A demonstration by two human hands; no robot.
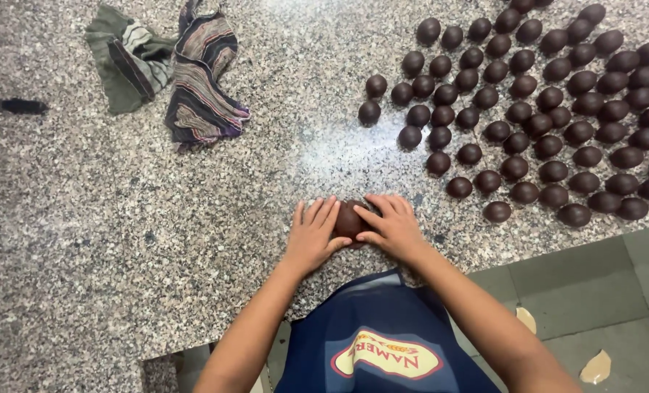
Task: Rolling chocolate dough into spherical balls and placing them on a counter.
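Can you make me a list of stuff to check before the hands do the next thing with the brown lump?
1. Both hands on the lump: ok. Left hand and right hand cup the brown lump from either side.
2. Lump resting on the counter: ok.
3. Bare counter around the hands: ok.
4. Finished balls apart from the hands: ok, they lie in rows up and to the right.
5. Cloths out of the way: ok, far up on the left.
6. Lump smooth all round: cannot tell, fingers hide most of it.

Head camera looks steeply down, close over the counter (pixel 157 240).
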